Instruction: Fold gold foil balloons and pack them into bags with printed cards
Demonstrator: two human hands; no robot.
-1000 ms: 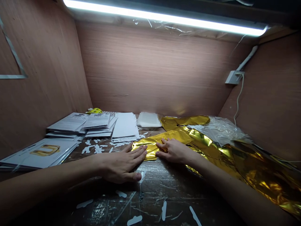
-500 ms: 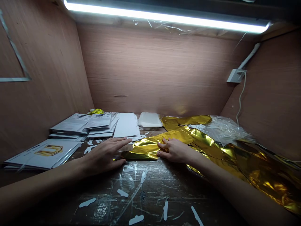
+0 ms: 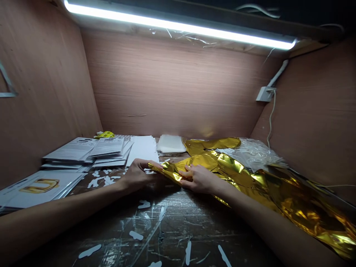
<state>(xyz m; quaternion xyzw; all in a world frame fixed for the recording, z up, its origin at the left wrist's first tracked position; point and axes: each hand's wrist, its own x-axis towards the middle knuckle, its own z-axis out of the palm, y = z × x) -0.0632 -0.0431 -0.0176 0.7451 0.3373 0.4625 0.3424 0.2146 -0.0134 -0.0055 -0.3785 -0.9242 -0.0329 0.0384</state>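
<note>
Foil (image 3: 191, 160), gold, is pinched in my left hand (image 3: 137, 174), touched alongside by my right hand (image 3: 201, 178), closure unclear: likely mid-fold, needing steady pressing.

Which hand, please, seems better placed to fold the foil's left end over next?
Probably the left hand: its thumb lies over the foil's raised left end, while the right hand rests on the foil farther along.

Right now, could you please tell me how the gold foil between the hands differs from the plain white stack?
The gold foil is shiny and creased, while the white stack looks matt and smooth. The left hand holds the foil, whereas neither hand grips the stack. The foil's outline is irregular; the stack's is straight-edged.
</note>
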